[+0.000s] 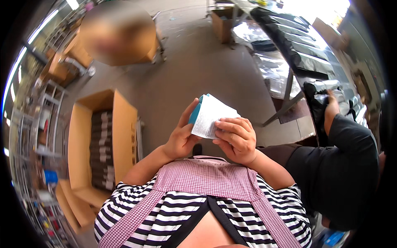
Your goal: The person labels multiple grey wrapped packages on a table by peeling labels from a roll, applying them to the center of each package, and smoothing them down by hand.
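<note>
Near apron (206, 179), L fingers (188, 113) + R fingers (232, 127) part-curled, holding wht/teal pkt (211, 114)

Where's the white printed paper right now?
The paper is near the middle of the head view, between the left hand and right hand, beyond the checked apron.

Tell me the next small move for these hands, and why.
Probably nudge the paper slightly left with the right hand: a strip of the teal piece shows past the paper's left edge, the left hand supports that side, and the right hand's grip is on the paper's lower right.
</note>
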`<state>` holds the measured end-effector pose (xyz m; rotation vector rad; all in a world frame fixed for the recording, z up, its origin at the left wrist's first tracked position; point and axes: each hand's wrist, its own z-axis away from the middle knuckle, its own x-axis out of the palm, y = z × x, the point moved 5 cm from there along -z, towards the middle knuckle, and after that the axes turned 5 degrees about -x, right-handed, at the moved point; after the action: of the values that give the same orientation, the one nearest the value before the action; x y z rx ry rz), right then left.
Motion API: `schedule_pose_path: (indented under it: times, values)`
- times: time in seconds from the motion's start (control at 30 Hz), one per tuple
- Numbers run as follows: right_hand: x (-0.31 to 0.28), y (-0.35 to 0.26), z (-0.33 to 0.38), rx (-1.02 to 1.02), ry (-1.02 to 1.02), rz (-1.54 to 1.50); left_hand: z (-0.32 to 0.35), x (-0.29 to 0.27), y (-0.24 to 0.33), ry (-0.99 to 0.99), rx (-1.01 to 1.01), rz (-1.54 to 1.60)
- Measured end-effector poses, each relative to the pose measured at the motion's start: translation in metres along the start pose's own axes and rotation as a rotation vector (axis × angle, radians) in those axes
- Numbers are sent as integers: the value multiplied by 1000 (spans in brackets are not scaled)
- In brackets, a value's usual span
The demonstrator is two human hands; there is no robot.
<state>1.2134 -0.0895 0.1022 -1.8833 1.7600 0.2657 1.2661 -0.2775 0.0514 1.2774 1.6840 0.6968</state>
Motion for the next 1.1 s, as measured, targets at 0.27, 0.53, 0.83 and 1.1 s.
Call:
schedule_pose_path:
  times: [0.27, 0.53, 0.83, 1.1]
  values:
    - [-13, 146, -54, 255, 126, 246, -204, -21, -90, -275, 242, -54]
    - [10, 351, 14, 1187, 448, -558, -343, -5, -230, -417, 177, -206]
    - [60, 568, -38, 1552, 304, -1170, -452, -76, -349, -299, -131, -355]
    - [60, 732, -149, 1289, 631, -1201, -551, -142, -462, -140, -239, -307]
